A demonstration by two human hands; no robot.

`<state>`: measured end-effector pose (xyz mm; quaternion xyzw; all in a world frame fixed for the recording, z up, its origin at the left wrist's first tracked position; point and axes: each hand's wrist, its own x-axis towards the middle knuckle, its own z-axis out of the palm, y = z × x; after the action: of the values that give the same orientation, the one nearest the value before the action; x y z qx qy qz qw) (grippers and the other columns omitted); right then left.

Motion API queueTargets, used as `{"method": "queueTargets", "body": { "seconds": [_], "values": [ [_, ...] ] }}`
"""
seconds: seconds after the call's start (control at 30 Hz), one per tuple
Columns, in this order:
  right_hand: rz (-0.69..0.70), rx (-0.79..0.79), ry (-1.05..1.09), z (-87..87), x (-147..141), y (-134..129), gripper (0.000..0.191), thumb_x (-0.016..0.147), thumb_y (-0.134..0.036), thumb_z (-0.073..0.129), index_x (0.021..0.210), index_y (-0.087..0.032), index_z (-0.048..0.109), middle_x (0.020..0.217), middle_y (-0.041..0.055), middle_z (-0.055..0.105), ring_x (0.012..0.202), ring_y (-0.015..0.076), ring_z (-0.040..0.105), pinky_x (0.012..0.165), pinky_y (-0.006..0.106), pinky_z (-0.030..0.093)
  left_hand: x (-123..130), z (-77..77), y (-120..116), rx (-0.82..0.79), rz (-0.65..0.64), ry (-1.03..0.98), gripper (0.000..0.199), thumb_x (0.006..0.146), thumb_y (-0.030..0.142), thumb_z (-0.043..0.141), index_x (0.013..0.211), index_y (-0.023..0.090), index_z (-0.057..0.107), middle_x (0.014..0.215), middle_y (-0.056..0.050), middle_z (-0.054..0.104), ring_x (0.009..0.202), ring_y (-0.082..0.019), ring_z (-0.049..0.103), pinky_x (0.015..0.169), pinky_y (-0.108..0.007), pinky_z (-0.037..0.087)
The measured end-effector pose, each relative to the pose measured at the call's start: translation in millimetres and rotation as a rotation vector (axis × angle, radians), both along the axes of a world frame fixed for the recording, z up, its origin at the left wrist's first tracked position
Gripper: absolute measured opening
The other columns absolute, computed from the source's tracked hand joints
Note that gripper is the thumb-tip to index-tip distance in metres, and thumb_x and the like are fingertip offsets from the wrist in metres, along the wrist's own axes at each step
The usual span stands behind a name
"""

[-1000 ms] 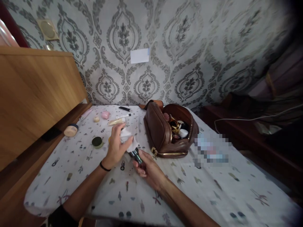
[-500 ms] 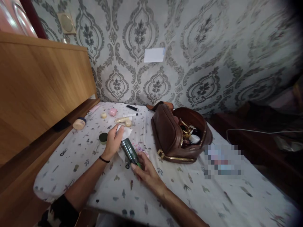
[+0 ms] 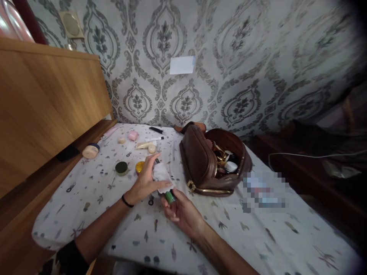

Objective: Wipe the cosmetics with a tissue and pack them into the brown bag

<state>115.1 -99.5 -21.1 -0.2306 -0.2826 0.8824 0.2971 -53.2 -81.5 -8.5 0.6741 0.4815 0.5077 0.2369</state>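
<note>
A green bottle [image 3: 170, 196] is held between both hands above the printed cloth, tilted, its lower end toward me. My left hand [image 3: 147, 179] presses a white wipe [image 3: 161, 176] around the bottle's middle, thumb and fingers on either side. At the lower end, the fingers of my right hand [image 3: 183, 214] are wrapped round the bottle. To the left of my left hand lie a yellow round item [image 3: 140, 167] and a dark green round jar [image 3: 122, 168]. The wipe hides most of the bottle.
An open brown bag [image 3: 197, 160] full of cosmetics stands at the right. Small tubes [image 3: 144, 145], a pink jar [image 3: 132, 135] and a beige jar [image 3: 91, 151] lie farther back and left. A wooden cabinet [image 3: 51, 91] borders the left; a blurred patch [image 3: 265, 191] is at the right.
The wipe and my left hand have moved down from the bottle's upper end to its middle. The yellow round item has come into view. The whole view has shifted slightly.
</note>
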Motion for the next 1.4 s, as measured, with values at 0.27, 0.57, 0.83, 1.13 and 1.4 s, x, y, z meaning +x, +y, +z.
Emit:
{"method": "queueTargets", "body": {
  "seconds": [0.27,0.57,0.83,1.13,1.4],
  "values": [
    [0.028,0.083,-0.114,-2.8,-6,-4,0.059,0.066,-0.064,0.078,0.095,-0.02,0.053,0.061,-0.0066,0.055,0.037,0.0017,0.033,0.036,0.017,0.01,-5,7.2,4,-0.019,0.228,-0.092,0.026,0.086,0.038,0.062,0.105,0.02,0.058,0.096,-0.002,0.062,0.085,-0.018,0.059,0.077,-0.027,0.046],
    [0.004,0.253,-0.198,-10.0,-7,-11,0.052,0.072,-0.057,0.078,0.101,-0.021,0.053,0.074,-0.002,0.064,0.045,0.006,0.05,0.039,0.017,0.023,-16,8.4,8,-0.02,0.277,-0.155,0.028,0.096,0.043,0.047,0.097,0.019,0.063,0.081,0.001,0.062,0.069,-0.014,0.054,0.065,-0.024,0.042],
    [0.059,0.015,0.021,-2.2,-3,-3,0.048,0.072,-0.059,0.077,0.081,-0.017,0.055,0.066,-0.0021,0.056,0.041,0.0032,0.034,0.036,0.018,0.011,-14,7.7,6,-0.112,0.036,-0.257,0.041,0.084,0.045,0.066,0.115,0.02,0.06,0.104,-0.004,0.065,0.088,-0.02,0.062,0.079,-0.028,0.049],
    [0.162,-0.048,0.087,0.3,5,6,0.057,0.071,-0.068,0.072,0.066,-0.015,0.051,0.059,-0.0053,0.044,0.041,0.0011,0.024,0.037,0.017,0.009,-5,6.6,1,-0.051,0.052,-0.038,0.059,0.077,0.046,0.072,0.126,0.021,0.052,0.121,-0.009,0.058,0.113,-0.028,0.055,0.099,-0.037,0.042],
    [-0.068,0.342,-0.26,-9.6,-2,-4,0.054,0.073,-0.058,0.077,0.1,-0.022,0.048,0.069,-0.006,0.059,0.039,0.0031,0.038,0.037,0.017,0.019,-16,10.5,6,0.004,0.252,-0.132,0.029,0.096,0.044,0.048,0.086,0.019,0.059,0.076,0.0,0.061,0.072,-0.015,0.055,0.069,-0.025,0.043]
  ]
}}
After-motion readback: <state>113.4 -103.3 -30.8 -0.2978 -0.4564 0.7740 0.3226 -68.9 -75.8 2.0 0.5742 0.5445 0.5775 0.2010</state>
